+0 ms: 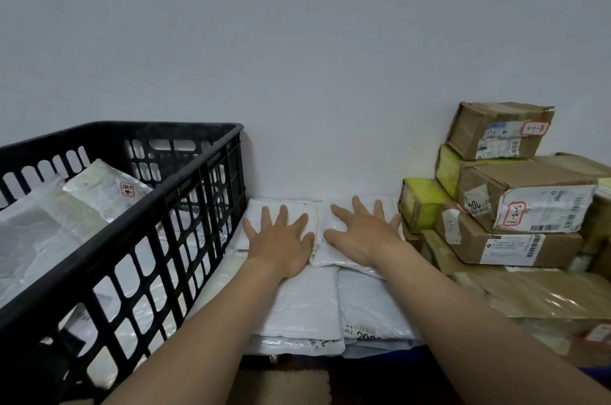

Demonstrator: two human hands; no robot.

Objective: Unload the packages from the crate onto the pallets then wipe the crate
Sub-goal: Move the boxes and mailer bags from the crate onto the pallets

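A black slotted plastic crate (198, 169) stands at the left with several white and silvery mailer bags (99, 193) inside. To its right, white plastic packages (307, 302) lie stacked flat against the wall. My left hand (281, 239) presses flat, fingers spread, on a white package (264, 209) at the back. My right hand (363, 236) lies flat beside it on another white package (330, 255), fingers spread.
Brown cardboard boxes (515, 199) with shipping labels and yellow-taped boxes (420, 202) are piled at the right, close to my right hand. A plain white wall (297, 57) closes the back. A blue pallet edge (416, 351) shows under the packages.
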